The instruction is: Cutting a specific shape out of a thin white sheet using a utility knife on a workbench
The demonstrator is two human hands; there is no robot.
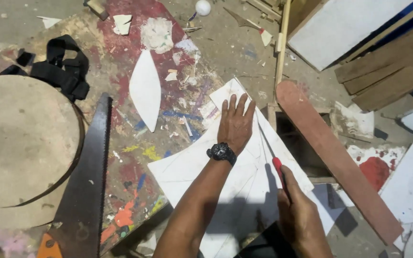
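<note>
White sheet [187, 167], ctr: left hand [235, 124] flat on it, fingers spread. Right hand [299, 217], 5 o'clock, fist clamped round red-handled knife [277, 167]. Handsaw [89, 181] at 9 o'clock.

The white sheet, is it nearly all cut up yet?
Partly. One pointed leaf-shaped white piece already lies cut out on the paint-stained board. The left hand presses the white sheet flat while the right hand runs a red-handled knife along a pencilled line. Most of the sheet remains uncut.

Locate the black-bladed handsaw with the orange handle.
The black-bladed handsaw lies in the head view's lower left, on the paint-spattered board, between the round tan disc and the white sheet.
</note>
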